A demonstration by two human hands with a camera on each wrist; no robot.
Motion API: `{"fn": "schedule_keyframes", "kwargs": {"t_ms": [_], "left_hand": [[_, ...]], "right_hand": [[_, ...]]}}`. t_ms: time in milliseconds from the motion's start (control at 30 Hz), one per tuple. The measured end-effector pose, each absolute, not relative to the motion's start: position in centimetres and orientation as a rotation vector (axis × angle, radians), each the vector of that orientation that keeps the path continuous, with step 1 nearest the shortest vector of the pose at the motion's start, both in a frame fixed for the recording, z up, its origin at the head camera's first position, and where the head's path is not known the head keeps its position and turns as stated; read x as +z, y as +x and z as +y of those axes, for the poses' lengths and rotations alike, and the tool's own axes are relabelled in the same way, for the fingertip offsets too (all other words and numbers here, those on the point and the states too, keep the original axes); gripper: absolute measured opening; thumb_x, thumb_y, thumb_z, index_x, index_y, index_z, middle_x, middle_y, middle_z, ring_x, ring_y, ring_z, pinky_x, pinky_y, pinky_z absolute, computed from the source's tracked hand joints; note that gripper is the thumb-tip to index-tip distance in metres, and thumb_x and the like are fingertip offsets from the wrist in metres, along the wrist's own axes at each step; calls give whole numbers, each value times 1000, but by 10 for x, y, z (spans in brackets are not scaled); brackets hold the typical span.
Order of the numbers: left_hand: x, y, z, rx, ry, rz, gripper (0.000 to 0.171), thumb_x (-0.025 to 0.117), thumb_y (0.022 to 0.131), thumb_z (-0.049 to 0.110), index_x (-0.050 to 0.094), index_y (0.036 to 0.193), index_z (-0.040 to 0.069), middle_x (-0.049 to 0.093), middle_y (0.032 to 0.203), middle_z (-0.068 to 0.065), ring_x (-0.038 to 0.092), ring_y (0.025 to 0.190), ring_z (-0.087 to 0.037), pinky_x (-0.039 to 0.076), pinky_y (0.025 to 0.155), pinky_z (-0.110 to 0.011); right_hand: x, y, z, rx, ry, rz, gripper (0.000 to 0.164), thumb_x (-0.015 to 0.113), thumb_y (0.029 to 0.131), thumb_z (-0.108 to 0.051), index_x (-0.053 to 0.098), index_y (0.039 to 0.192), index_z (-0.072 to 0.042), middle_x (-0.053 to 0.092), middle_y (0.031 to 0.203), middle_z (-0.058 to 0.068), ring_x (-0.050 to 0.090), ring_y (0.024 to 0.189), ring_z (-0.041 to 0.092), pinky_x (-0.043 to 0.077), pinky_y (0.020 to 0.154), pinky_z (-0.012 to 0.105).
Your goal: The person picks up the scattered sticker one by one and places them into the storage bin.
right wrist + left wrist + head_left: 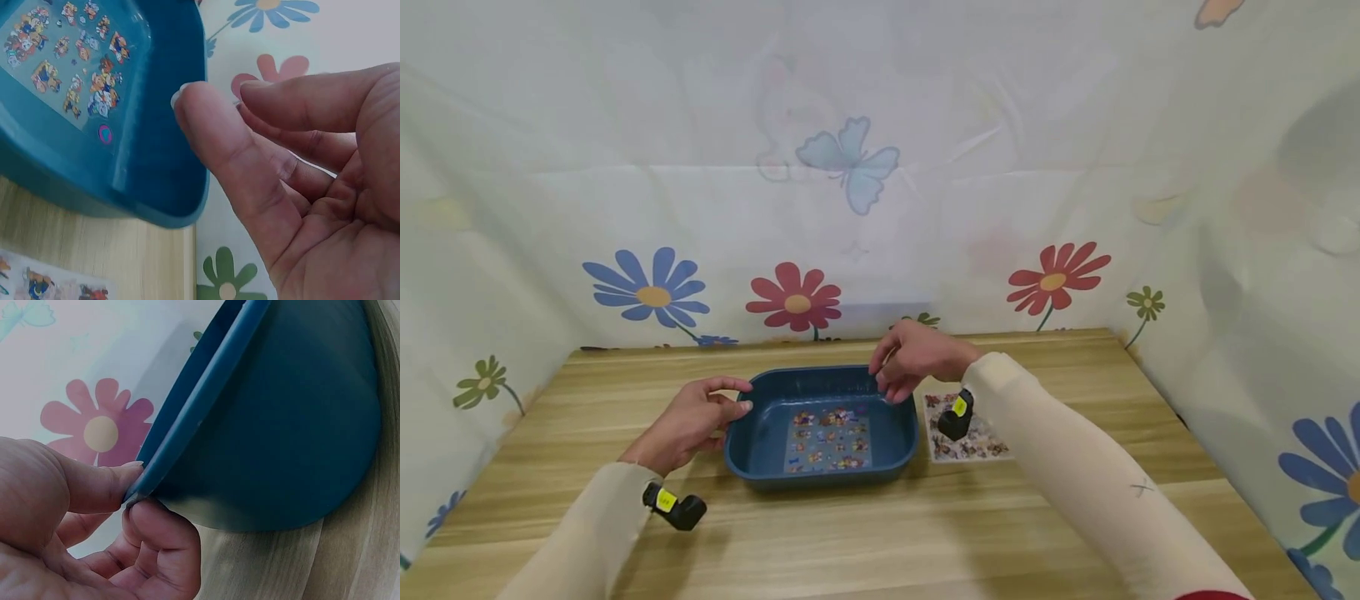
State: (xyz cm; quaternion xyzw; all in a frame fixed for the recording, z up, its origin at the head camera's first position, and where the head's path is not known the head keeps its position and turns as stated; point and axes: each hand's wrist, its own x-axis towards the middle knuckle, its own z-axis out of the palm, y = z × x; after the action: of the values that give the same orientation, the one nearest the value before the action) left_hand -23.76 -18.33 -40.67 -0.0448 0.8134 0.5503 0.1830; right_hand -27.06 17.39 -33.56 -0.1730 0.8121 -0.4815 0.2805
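A blue plastic basin [820, 479] sits on the table with a clear sticker sheet [828, 437] of small cartoon figures flat on its floor. My left hand [688, 421] is at the basin's left end. In the left wrist view its thumb and finger pinch the basin's rim [194, 400]. Over the far right corner of the basin is my right hand [917, 358], fingers loosely bent, thumb and index finger apart with nothing visible between them. A small pink round sticker [105, 134] shows beside the sheet in the right wrist view.
A second sticker sheet [966, 437] lies on the wooden table [865, 542] just right of the basin, partly behind my right wrist. A flower-printed curtain [917, 233] rises along the table's back edge and both sides. Each wrist carries a small black camera [681, 510].
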Motion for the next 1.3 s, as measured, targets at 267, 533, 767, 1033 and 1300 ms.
{"fn": "schedule_keyframes", "kwargs": {"t_ms": [267,533,767,1033,1300], "left_hand": [[-407,-238,-183,1540,-135,2292,50,66,103,20,49,149,8,64,106,-8,60,82,-22,57,70,-33],[-405,-240,-181,1541,-137,2298,48,65,104,18,49,148,8,63,108,-10,59,83,-22,56,70,-33],[-406,-238,-182,1542,-128,2300,48,64,104,18,49,148,7,64,107,-9,59,81,-21,56,70,-33],[-403,-235,-185,1564,-98,2279,48,65,104,20,49,148,7,61,97,-4,56,76,-19,53,66,-32],[-402,-235,-184,1555,-117,2275,49,66,104,19,49,148,7,63,99,-5,58,77,-20,54,66,-32]], "right_hand": [[-335,-275,193,-1325,-436,2114,22,65,99,-4,71,119,3,71,115,35,77,76,22,64,73,37],[-333,-277,205,-1331,-409,2116,23,64,98,-3,71,119,4,77,100,21,77,75,22,64,73,38],[-337,-278,221,-1316,-377,2128,28,64,99,-2,67,125,9,77,101,23,77,75,20,64,74,39],[-348,-283,246,-1307,-353,2160,24,63,99,-1,68,120,8,77,101,22,77,76,19,64,74,37],[-359,-284,269,-1280,-287,2206,27,65,98,-4,68,124,4,76,107,24,77,80,22,64,77,41]]}}
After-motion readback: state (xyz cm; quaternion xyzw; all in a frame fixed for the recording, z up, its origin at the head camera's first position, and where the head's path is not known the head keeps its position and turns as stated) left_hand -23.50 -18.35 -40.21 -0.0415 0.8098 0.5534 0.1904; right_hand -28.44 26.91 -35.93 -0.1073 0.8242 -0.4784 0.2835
